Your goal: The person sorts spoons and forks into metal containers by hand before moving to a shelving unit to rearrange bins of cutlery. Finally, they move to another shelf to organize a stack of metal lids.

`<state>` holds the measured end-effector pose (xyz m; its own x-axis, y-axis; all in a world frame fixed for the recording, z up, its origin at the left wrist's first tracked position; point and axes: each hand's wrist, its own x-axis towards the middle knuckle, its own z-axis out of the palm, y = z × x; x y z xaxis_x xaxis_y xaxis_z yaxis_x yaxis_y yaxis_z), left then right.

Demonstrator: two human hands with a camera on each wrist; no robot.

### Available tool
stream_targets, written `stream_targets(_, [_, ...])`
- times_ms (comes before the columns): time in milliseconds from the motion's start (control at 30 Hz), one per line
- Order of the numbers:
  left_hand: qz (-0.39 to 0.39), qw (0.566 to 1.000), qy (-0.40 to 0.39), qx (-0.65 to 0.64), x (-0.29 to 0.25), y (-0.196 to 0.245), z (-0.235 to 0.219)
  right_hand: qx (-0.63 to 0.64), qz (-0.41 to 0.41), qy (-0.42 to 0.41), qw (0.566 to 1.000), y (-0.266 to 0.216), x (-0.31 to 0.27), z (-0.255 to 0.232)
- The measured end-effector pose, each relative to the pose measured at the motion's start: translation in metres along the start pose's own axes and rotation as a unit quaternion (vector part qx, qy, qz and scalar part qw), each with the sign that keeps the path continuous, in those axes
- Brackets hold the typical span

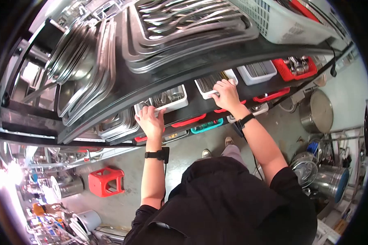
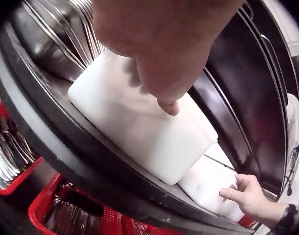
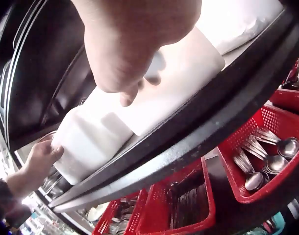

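Observation:
My left hand [image 1: 150,122] grips the front rim of a white plastic bin [image 1: 176,105] that holds metal cutlery. Its thumb presses on the bin's outer wall [image 2: 139,132] in the left wrist view, while the other fingers hook over the rim, mostly hidden. A second white bin [image 1: 204,96], filled with slim metal utensils, stands to the right on the same shelf. On its front rim my right hand [image 1: 225,94] has its grip, thumb against the outer wall [image 3: 184,83] in the right wrist view. Both bins sit at the shelf edge [image 3: 154,164].
Overhead, the upper shelf [image 1: 159,83] carries stacked metal trays [image 1: 139,65] and a white basket [image 1: 288,30]. A grey bin [image 1: 255,77] and a red basket of spoons [image 1: 298,74] stand farther right. Red baskets [image 3: 247,186] sit below. A red stool [image 1: 106,181] is on the floor.

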<state>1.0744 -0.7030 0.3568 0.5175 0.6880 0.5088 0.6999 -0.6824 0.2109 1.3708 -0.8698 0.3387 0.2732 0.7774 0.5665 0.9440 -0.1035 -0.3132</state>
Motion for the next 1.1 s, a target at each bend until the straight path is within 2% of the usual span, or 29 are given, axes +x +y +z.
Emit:
stream_targets(133, [-0.023,0.999,-0.016,0.033,0.002,-0.002,0.000,-0.004,0.009,0.007,1.000,-0.001,-0.003,0.001])
stream_targets(267, [0.005,0.998,0.000,0.055,0.002,-0.007,0.003,-0.004,0.000,0.030,1.000,-0.002,-0.007,0.001])
stream_targets(367, [0.030,0.997,0.008,0.068,0.003,-0.008,0.004,-0.010,0.017,0.007,1.000,-0.004,-0.008,0.000])
stream_targets(433, [0.012,0.997,0.000,0.082,0.004,-0.007,0.003,-0.007,0.020,0.012,1.000,-0.003,-0.009,-0.002])
stream_targets(500, [0.017,0.998,0.009,0.068,0.003,-0.011,0.006,0.021,-0.040,0.013,0.999,0.005,-0.010,-0.005])
stream_targets(533, [0.024,0.998,0.017,0.064,0.003,-0.012,0.007,0.013,-0.033,0.020,0.999,0.012,-0.011,-0.014])
stream_targets(600, [0.017,0.997,0.008,0.070,0.003,-0.013,0.007,-0.010,-0.076,0.094,0.993,0.024,-0.008,-0.038])
stream_targets(667, [0.005,0.997,-0.003,0.077,0.004,-0.010,0.004,-0.057,0.024,0.157,0.986,0.050,-0.011,-0.062])
stream_targets(733, [0.001,0.998,-0.004,0.066,0.003,-0.013,0.005,-0.130,0.136,0.193,0.963,0.076,-0.018,-0.080])
stream_targets(767, [0.003,0.998,-0.004,0.063,0.003,-0.012,0.004,-0.137,0.164,0.199,0.956,0.094,-0.026,-0.077])
stream_targets(800, [0.006,0.998,-0.004,0.060,0.003,-0.014,0.004,-0.142,0.179,0.136,0.964,0.110,-0.037,-0.075])
stream_targets(867, [0.023,0.999,0.014,0.046,0.004,-0.020,0.008,-0.125,0.152,0.145,0.970,0.112,-0.042,-0.073])
stream_targets(1000, [0.040,0.998,0.045,0.033,0.000,-0.022,0.012,-0.082,0.179,0.154,0.968,0.111,-0.041,-0.067])
stream_targets(1100, [0.036,0.996,0.066,0.043,0.000,-0.026,0.017,-0.081,0.170,0.194,0.963,0.113,-0.042,-0.060])
